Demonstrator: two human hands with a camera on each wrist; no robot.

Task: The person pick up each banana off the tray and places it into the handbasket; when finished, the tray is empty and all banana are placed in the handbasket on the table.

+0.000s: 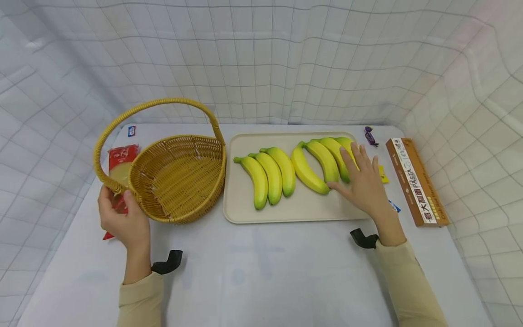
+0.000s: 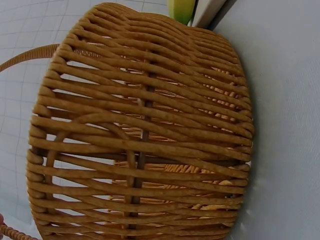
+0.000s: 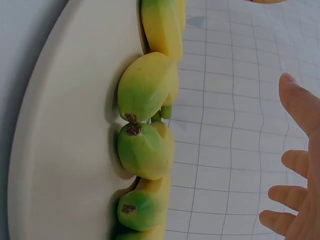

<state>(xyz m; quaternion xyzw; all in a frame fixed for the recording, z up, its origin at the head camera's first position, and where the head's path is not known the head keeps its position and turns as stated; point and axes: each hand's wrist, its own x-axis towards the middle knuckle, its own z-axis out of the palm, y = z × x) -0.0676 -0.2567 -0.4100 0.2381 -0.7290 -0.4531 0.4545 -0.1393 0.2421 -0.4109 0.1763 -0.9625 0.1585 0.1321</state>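
Observation:
In the head view, a yellow wicker basket (image 1: 206, 205) with a tall arched handle stands on the left, nothing inside it. My left hand (image 1: 128, 222) grips the foot of that handle at the near-left rim; the left wrist view is filled by the woven wall. Beside the basket lies a cream tray (image 1: 294, 212) with two groups of bananas. Three bananas (image 1: 274, 178) form the left group, and several more bananas (image 1: 304, 169) fan out on the right. Over this right group hovers my right hand (image 1: 363, 184), fingers spread and holding nothing, partly covering the bananas.
A brown pasta box (image 1: 417, 181) lies at the right table edge. Near it are a purple wrapped candy (image 1: 371, 136), a yellow packet (image 1: 382, 174) and a blue wrapper (image 1: 394, 206). Behind the basket on the left is a red packet (image 1: 122, 155), with a small blue packet (image 1: 131, 131) farther back.

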